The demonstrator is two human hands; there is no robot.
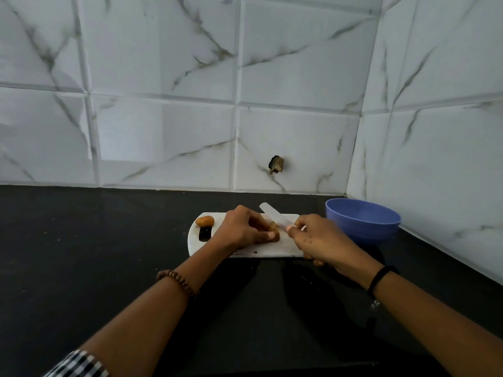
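Head view: the work sits just right of the middle of the frame, on a white cutting board (272, 251) lying on a dark counter (109, 254). The left hand (242, 227) is curled over a small brown root (275, 235), with the fingers arched on top and the thumb against its near side, pinning it to the board. The right hand (318, 240) grasps a knife (272, 213). Its handle is hidden inside the fist, and the pale blade runs up and to the left, passing over the root's right end. Whether the edge is already in the flesh cannot be told.

A second brown root (204, 221) lies apart at the board's upper left corner, just above the board's dark handle slot (205, 234). A blue bowl (363, 221) stands to the right of the board, close to the knife hand, and nothing can be seen inside it. Tiled wall (163, 131) fills the upper half of the frame.

The step in hand looks like slicing or trimming the root's right end. The next move probably calls for a short, controlled downward stroke. The left fingertips are close to the blade, so they should stay tucked back and keep the root from rolling. Cut pieces would likely go to the bowl, and the second root waits its turn.
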